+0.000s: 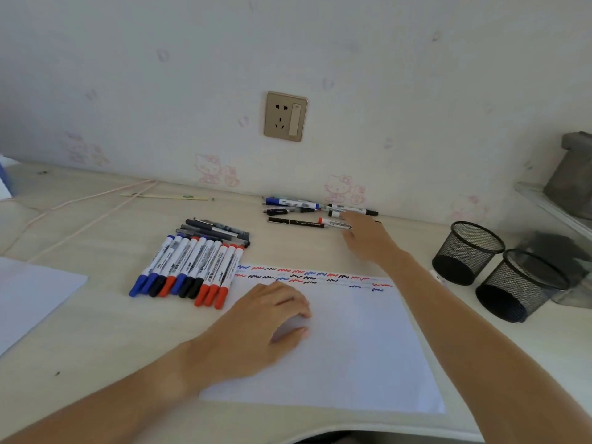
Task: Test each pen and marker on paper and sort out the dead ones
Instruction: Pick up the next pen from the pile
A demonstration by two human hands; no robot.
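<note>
**Head view: right hand at far pen cluster, left hand on test sheet**

Head camera shows your left hand (256, 325) resting on the test paper (346, 354), fingers loosely curled, holding nothing. Your right hand (368, 238) reaches far, fingers extended onto a red-capped marker (334, 223) in the loose pile of pens and markers (298, 211) near the wall; can't tell if it's gripped yet. Paper's far edge carries rows of red, blue and black scribbles (307, 277). Left of the paper: a neat row of whiteboard markers (189, 267), with several dark pens (217, 230) lying just behind them. Two black mesh pen cups (464, 251) stand at right. Second sheet (28, 293) at far left edge.
</note>
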